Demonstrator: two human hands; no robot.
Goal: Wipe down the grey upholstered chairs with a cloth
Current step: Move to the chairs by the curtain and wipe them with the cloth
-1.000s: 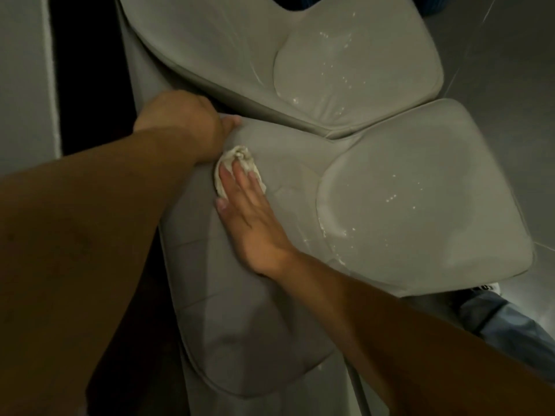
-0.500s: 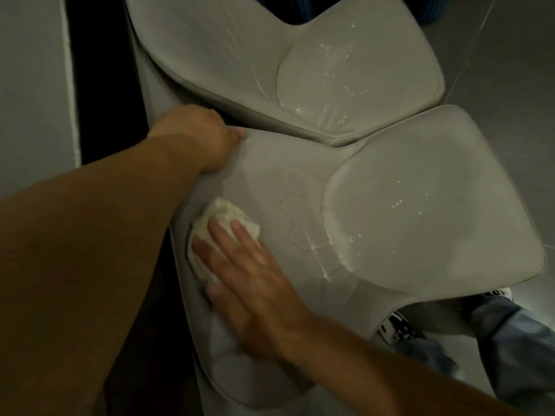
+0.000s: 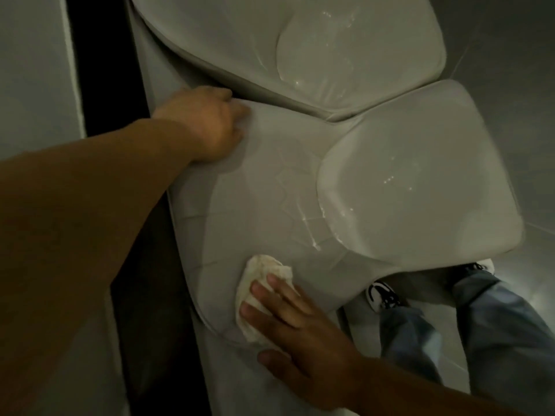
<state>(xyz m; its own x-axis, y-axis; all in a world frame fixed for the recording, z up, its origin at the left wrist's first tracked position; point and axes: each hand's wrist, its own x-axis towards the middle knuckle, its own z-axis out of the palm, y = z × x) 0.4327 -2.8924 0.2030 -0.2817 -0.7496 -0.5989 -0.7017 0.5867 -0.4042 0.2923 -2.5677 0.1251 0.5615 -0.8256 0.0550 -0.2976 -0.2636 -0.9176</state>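
Note:
Two grey upholstered chairs stand side by side below me. The near chair (image 3: pixel 270 190) shows its backrest and a seat with wet streaks. The far chair (image 3: pixel 345 49) has a wet, shiny seat too. My left hand (image 3: pixel 207 124) grips the top corner of the near chair's backrest, fingers curled over its edge. My right hand (image 3: pixel 288 322) lies flat with straight fingers on a crumpled white cloth (image 3: pixel 258 280), pressing it against the lower edge of the near backrest.
A dark gap (image 3: pixel 99 70) runs between the chairs and a pale wall on the left. My legs in blue jeans (image 3: pixel 480 325) and a black-and-white shoe (image 3: pixel 383 295) stand on the grey tiled floor to the right of the near chair.
My right hand has slid the cloth down the near backrest, from near the top corner toward its lower edge. My left hand has kept its grip on the top corner.

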